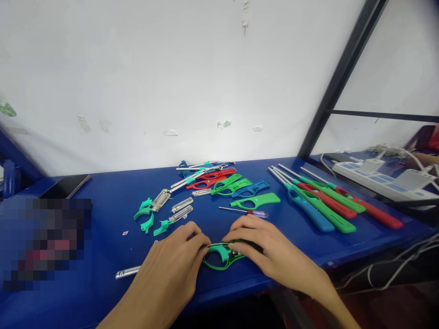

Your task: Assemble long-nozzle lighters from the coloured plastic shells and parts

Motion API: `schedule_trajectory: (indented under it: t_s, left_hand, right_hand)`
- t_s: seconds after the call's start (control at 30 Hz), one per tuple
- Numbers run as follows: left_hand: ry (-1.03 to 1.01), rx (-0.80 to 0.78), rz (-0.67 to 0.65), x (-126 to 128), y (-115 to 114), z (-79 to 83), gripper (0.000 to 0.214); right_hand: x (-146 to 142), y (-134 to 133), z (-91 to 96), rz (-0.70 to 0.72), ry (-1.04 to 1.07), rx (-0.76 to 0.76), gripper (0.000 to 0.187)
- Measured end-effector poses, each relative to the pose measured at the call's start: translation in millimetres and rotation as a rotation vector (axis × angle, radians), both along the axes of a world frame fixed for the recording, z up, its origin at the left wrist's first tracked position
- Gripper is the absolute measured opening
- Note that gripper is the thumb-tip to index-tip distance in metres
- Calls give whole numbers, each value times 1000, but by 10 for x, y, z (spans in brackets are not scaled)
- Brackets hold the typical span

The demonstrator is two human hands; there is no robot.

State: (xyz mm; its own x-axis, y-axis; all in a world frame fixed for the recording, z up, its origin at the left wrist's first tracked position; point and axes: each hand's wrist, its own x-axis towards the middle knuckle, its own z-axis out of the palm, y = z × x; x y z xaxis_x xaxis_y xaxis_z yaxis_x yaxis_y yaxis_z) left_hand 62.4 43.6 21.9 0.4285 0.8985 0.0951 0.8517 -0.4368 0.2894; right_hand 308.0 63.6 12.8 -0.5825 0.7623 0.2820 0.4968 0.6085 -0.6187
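At the table's front edge, my left hand (173, 269) pinches the front end of a green lighter handle (213, 266). My right hand (270, 251) is closed over its rear part, thumb and fingers pressing on it. Inside the handle shows a teal trigger (224, 252); the parts behind it are mostly covered by my fingers. A silver metal tube (126, 273) sticks out left from beneath my left hand; its join to the handle is hidden. Just beyond my right hand lies a screwdriver (258, 213) with a clear, reddish grip. Another green handle piece (257, 201) rests behind it.
Loose teal triggers (147, 224), clear fuel tanks (181, 213), red handle halves (206, 180) and metal tubes (187, 180) lie farther back. Several long lighters (322, 201) lie at the right, near a white power strip (380, 180). A phone (66, 185) is at the left.
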Motion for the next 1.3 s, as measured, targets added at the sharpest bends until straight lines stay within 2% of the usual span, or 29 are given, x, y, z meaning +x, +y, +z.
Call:
schedule_trajectory:
  t_s: [0.37, 0.67, 0.9, 1.07, 1.3]
  left_hand:
    - [22, 85, -57, 1, 15, -33, 40]
    - [41, 100, -55, 0, 7, -25, 38]
    - [66, 120, -47, 8, -31, -28, 42]
    - [-2, 138, -46, 6, -74, 14, 40]
    - [-77, 65, -56, -31, -133, 72, 45]
  right_hand:
    - [5, 20, -29, 15, 28, 9, 22]
    - [13, 13, -24, 38, 38, 7, 20]
    - [-10, 4, -20, -13, 75, -13, 13]
    - [0, -4, -17, -83, 130, 13, 18]
    - [63, 1, 11, -99, 98, 2, 9]
